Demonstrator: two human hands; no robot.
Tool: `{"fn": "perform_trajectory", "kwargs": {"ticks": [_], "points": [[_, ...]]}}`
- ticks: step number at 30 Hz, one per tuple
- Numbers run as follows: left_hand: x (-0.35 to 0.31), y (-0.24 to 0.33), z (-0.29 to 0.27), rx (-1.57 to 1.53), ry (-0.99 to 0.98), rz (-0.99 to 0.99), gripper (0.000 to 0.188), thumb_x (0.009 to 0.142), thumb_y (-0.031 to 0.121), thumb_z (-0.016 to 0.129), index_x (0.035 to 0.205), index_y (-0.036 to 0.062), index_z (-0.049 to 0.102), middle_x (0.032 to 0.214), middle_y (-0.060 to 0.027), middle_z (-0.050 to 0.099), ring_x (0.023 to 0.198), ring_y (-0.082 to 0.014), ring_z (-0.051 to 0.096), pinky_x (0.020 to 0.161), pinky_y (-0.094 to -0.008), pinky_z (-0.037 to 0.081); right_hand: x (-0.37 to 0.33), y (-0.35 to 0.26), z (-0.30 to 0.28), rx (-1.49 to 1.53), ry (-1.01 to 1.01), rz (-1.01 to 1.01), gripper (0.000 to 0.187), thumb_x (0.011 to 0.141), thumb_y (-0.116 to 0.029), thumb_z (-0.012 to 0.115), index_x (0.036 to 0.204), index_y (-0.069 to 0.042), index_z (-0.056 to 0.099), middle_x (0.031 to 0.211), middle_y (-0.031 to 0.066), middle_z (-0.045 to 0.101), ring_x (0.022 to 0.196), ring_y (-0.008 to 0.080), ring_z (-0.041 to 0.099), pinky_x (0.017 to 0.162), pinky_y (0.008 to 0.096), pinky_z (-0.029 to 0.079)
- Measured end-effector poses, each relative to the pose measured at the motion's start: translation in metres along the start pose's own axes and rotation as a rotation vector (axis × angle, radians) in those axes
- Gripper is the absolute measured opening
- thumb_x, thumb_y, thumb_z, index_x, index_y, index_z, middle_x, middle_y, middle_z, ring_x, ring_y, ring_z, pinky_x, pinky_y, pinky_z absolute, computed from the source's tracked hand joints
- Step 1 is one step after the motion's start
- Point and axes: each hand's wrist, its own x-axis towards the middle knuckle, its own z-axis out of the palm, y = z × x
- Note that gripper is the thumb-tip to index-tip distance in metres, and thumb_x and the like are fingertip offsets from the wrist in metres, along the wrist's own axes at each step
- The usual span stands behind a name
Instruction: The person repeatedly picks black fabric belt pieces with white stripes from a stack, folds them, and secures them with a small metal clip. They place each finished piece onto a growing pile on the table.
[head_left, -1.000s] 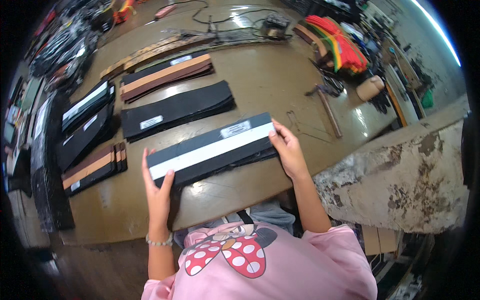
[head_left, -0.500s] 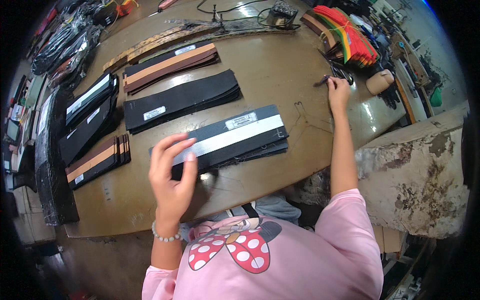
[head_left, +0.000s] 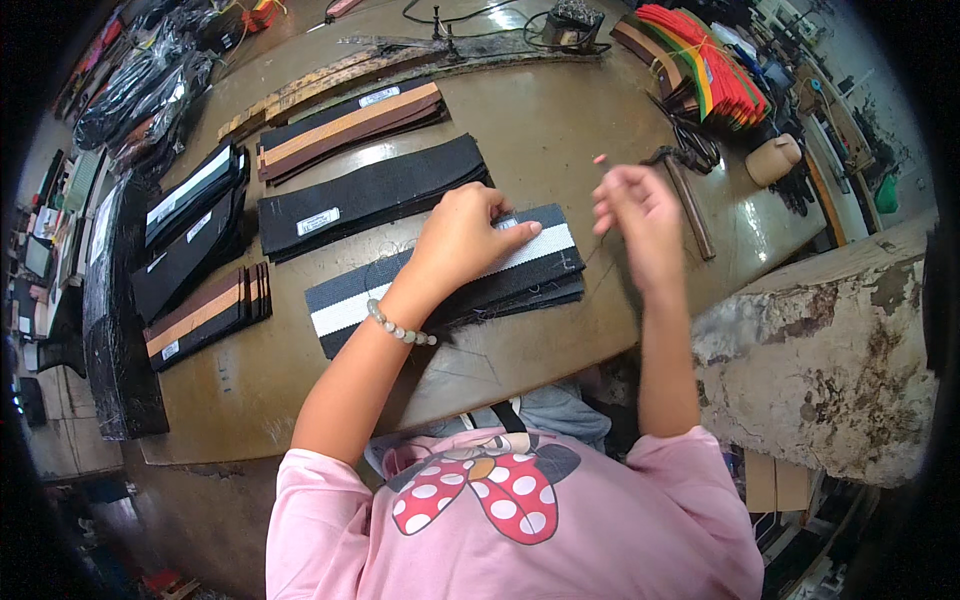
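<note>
Grey, white and black strip stack [head_left: 480,290]: located at the near side of the brown table [head_left: 300,420], in front of the person, lying at a slight slant with its right end higher in view. Layout, left to right: a black wrapped bundle [head_left: 125,310] runs along the table's left side. Beside it lie three smaller groups, the nearest being a brown, tan and black stack [head_left: 210,315]. Next, a tan and brown striped stack [head_left: 350,130] lies behind a plain black stack [head_left: 375,200] bearing a white label [head_left: 318,221]. Left hand [head_left: 462,240]: placed over the upper edge of the grey, white and black strip stack, fingers bent, thumb extended across its top face; whether it grips or only rests cannot be determined. Right hand [head_left: 640,205]: raised above the table, to the right of that stack, fingers partly curled and blurred; whether it holds anything cannot be determined. Just right of it lies a rod-handled tool [head_left: 690,210]. Farther right stands a tan roll [head_left: 772,160], near a bundle of red pieces [head_left: 715,80].
</note>
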Motion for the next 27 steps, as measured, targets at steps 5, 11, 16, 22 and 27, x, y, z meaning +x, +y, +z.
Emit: {"fn": "perform_trajectory", "kwargs": {"ticks": [5, 11, 16, 22, 27], "points": [[-0.002, -0.014, -0.001, -0.244, 0.033, 0.012, 0.026, 0.086, 0.022, 0.078, 0.093, -0.0023, 0.075, 0.084, -0.0154, 0.072, 0.074, -0.0193, 0.067, 0.071, -0.0323, 0.052, -0.026, 0.004, 0.062, -0.09, 0.149, 0.167, 0.018, 0.096, -0.005, 0.065, 0.109, 0.007, 0.066, 0.094, 0.0055, 0.068, 0.077, 0.0087, 0.063, 0.066, 0.0219, 0.055], [-0.007, -0.017, 0.002, -0.176, 0.113, 0.034, 0.024, 0.093, 0.019, 0.07, 0.098, -0.0046, 0.07, 0.088, -0.0169, 0.069, 0.078, -0.0208, 0.064, 0.072, -0.0339, 0.05, -0.025, 0.003, 0.066, -0.473, 0.122, 0.005, 0.013, 0.09, -0.007, 0.071, 0.097, 0.004, 0.073, 0.083, 0.0081, 0.067, 0.069, 0.0093, 0.062, 0.061, 0.0242, 0.053], [-0.008, -0.017, 0.003, -0.189, 0.118, 0.066, 0.024, 0.095, 0.019, 0.067, 0.1, -0.0046, 0.067, 0.092, -0.0168, 0.068, 0.079, -0.0221, 0.063, 0.072, -0.0341, 0.049, -0.022, 0.004, 0.07, -0.567, 0.093, -0.111, 0.013, 0.086, -0.008, 0.073, 0.096, 0.001, 0.074, 0.079, 0.0105, 0.065, 0.06, 0.0151, 0.063, 0.058, 0.0277, 0.051], [-0.01, -0.017, 0.004, -0.167, 0.119, 0.09, 0.022, 0.096, 0.017, 0.065, 0.1, -0.0046, 0.066, 0.092, -0.0175, 0.067, 0.08, -0.0248, 0.063, 0.072, -0.0349, 0.049, -0.022, 0.003, 0.071, -0.659, 0.066, -0.109, 0.014, 0.088, -0.013, 0.072, 0.095, -0.001, 0.075, 0.08, 0.0114, 0.066, 0.06, 0.0191, 0.064, 0.059, 0.0312, 0.052], [-0.009, -0.018, 0.006, -0.171, 0.121, 0.11, 0.022, 0.097, 0.017, 0.064, 0.101, -0.0047, 0.065, 0.093, -0.0185, 0.067, 0.081, -0.0264, 0.063, 0.074, -0.0355, 0.05, -0.02, 0.005, 0.073, -0.727, 0.041, -0.159, 0.014, 0.088, -0.014, 0.071, 0.095, -0.002, 0.075, 0.082, 0.0114, 0.066, 0.065, 0.0201, 0.066, 0.061, 0.032, 0.054]]}}
